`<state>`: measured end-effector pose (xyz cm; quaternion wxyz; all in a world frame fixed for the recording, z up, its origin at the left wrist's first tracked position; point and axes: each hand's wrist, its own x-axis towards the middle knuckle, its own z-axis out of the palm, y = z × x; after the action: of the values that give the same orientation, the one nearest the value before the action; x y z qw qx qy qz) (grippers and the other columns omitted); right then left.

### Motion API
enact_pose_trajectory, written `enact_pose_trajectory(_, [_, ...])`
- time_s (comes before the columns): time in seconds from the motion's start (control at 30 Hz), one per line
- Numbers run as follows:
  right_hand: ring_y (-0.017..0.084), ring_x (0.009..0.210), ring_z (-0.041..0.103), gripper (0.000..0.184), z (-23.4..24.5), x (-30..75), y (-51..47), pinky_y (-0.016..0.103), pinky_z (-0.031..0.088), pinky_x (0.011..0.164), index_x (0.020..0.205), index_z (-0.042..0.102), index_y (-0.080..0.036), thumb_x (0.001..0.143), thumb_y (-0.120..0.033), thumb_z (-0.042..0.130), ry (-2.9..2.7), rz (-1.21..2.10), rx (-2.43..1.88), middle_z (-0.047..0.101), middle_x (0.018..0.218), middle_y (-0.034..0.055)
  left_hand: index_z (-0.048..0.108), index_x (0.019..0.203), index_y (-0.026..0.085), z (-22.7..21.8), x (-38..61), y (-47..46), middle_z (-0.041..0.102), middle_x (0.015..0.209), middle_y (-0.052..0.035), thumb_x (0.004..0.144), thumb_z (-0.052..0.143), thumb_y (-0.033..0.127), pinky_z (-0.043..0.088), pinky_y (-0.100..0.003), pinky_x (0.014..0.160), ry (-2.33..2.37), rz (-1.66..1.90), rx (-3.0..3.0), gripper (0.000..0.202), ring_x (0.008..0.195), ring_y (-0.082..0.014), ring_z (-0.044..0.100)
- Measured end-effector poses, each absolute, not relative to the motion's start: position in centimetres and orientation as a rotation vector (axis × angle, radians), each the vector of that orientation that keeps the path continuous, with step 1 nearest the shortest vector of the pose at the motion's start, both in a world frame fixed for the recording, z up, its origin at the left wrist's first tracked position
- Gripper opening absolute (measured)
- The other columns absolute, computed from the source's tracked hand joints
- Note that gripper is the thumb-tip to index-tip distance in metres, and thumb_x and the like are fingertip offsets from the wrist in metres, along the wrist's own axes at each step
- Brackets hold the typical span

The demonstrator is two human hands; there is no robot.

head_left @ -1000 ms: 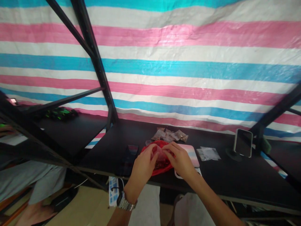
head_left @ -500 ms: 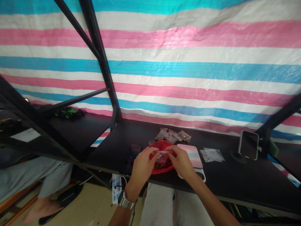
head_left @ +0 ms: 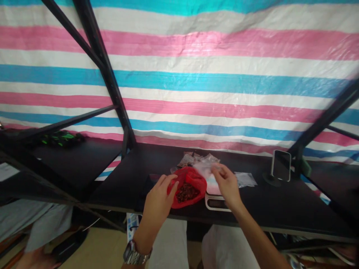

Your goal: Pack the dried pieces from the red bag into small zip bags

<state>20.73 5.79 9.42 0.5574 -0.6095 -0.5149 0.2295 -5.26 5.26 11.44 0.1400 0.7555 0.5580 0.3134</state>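
Note:
A red plastic bag point(head_left: 193, 178) lies open on the black table point(head_left: 280, 209), with dark reddish-brown pieces point(head_left: 187, 192) inside. My left hand point(head_left: 158, 196) is at the bag's left rim, fingers curled on its edge. My right hand point(head_left: 228, 184) is to the right of the bag, pinching a small clear plastic bag point(head_left: 204, 168) above a small scale point(head_left: 214, 200) with a pink and blue top. The clear bag is blurred and I cannot make out what it contains.
Several small filled clear packets point(head_left: 196, 160) lie behind the red bag. Empty clear bags point(head_left: 245, 179) lie to the right. A phone on a stand point(head_left: 280, 166) is further right. A dark phone point(head_left: 151, 181) lies left of the red bag. Black frame bars point(head_left: 103, 71) cross the view. A person's legs point(head_left: 36, 231) show at lower left.
Both hands were together over the red bag holding the small clear bag. Now my right hand has carried it right, over the scale, and my left hand has stayed at the red bag's rim.

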Motion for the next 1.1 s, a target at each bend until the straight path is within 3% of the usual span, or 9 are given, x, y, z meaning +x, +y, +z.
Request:
enact_pose_trajectory(0.07, [0.026,0.083,0.075,0.063,9.3,24.9,5.9,0.036,0.058,0.073,0.140,0.057,-0.014,0.095,-0.059,0.053,-1.094,0.437,-1.553,0.079,0.103,0.0140,0.073,0.122,0.026,11.3,-5.8,5.3,0.072,0.118,-0.0053,0.106,0.050,0.031,0.061,-0.036,0.092,1.567,0.915,2.215,0.028,0.101,-0.0229,0.076])
enact_pose_trajectory(0.17, [0.028,0.080,0.073,0.059,8.7,31.1,5.7,0.036,0.056,0.068,0.140,0.056,-0.011,0.091,-0.043,0.052,-0.990,0.244,-1.930,0.076,0.097,0.0146,0.071,0.128,0.028,11.1,-6.2,5.2,0.067,0.128,-0.0067,0.105,0.051,0.033,0.062,-0.035,0.092,1.589,0.913,2.247,0.031,0.103,-0.0221,0.075])
enact_pose_trajectory(0.3, [0.035,0.096,0.069,0.060,7.5,35.0,4.6,0.046,0.054,0.086,0.136,0.062,-0.011,0.079,-0.025,0.062,-1.072,0.060,-2.159,0.070,0.104,0.0186,0.068,0.136,0.027,10.0,-5.7,5.2,0.060,0.140,-0.0120,0.103,0.057,0.034,0.063,-0.041,0.091,1.744,0.782,2.227,0.035,0.112,-0.0279,0.072])
enact_pose_trajectory(0.37, [0.039,0.113,0.063,0.064,7.1,35.1,4.2,0.051,0.049,0.097,0.142,0.061,-0.011,0.078,-0.018,0.062,-1.184,-0.048,-2.205,0.064,0.123,0.0237,0.069,0.133,0.025,9.2,-5.3,5.6,0.063,0.136,-0.0126,0.101,0.057,0.025,0.063,-0.040,0.090,1.762,0.734,2.196,0.034,0.116,-0.0291,0.071])
enact_pose_trajectory(0.47, [0.036,0.121,0.059,0.051,6.8,34.3,4.3,0.049,0.046,0.101,0.129,0.072,-0.022,0.081,-0.011,0.058,-1.414,-0.104,-2.228,0.064,0.131,0.0170,0.074,0.116,0.022,8.4,-4.6,6.7,0.071,0.118,-0.0097,0.095,0.051,0.006,0.060,-0.039,0.096,1.649,0.805,2.187,0.035,0.112,-0.0262,0.072])
enact_pose_trajectory(0.6, [0.031,0.105,0.064,0.028,7.2,33.2,4.8,0.041,0.048,0.092,0.100,0.079,-0.021,0.083,-0.008,0.059,-1.596,-0.068,-2.285,0.072,0.106,0.0120,0.074,0.105,0.022,9.4,-3.8,8.0,0.072,0.108,-0.0074,0.094,0.048,0.006,0.059,-0.037,0.100,1.444,1.151,2.167,0.033,0.103,-0.0225,0.073])
enact_pose_trajectory(0.8, [0.036,0.120,0.059,0.039,9.9,28.3,6.4,0.048,0.047,0.099,0.129,0.072,-0.015,0.099,-0.013,0.048,-1.738,-0.173,-2.153,0.068,0.128,0.0198,0.074,0.106,0.024,10.9,-3.4,8.0,0.069,0.111,-0.0063,0.098,0.049,0.010,0.058,-0.034,0.101,1.300,1.326,2.224,0.029,0.106,-0.0203,0.070])
enact_pose_trajectory(0.97, [0.023,0.115,0.065,0.023,11.8,22.0,9.8,0.032,0.048,0.103,0.116,0.077,-0.024,0.104,-0.026,0.057,-2.054,-0.037,-1.910,0.075,0.120,0.0073,0.073,0.118,0.022,10.3,-2.8,6.7,0.063,0.130,-0.0136,0.096,0.056,0.012,0.051,-0.048,0.114,1.452,1.236,2.433,0.029,0.127,-0.0297,0.061])
enact_pose_trajectory(1.1, [0.029,0.122,0.066,0.024,11.5,20.5,12.9,0.038,0.049,0.103,0.118,0.076,-0.018,0.103,-0.021,0.058,-2.049,-0.003,-2.009,0.073,0.126,0.0171,0.072,0.122,0.020,10.5,-1.8,5.6,0.063,0.141,-0.0154,0.098,0.054,0.011,0.036,-0.058,0.125,1.384,1.041,2.681,0.032,0.144,-0.0340,0.051])
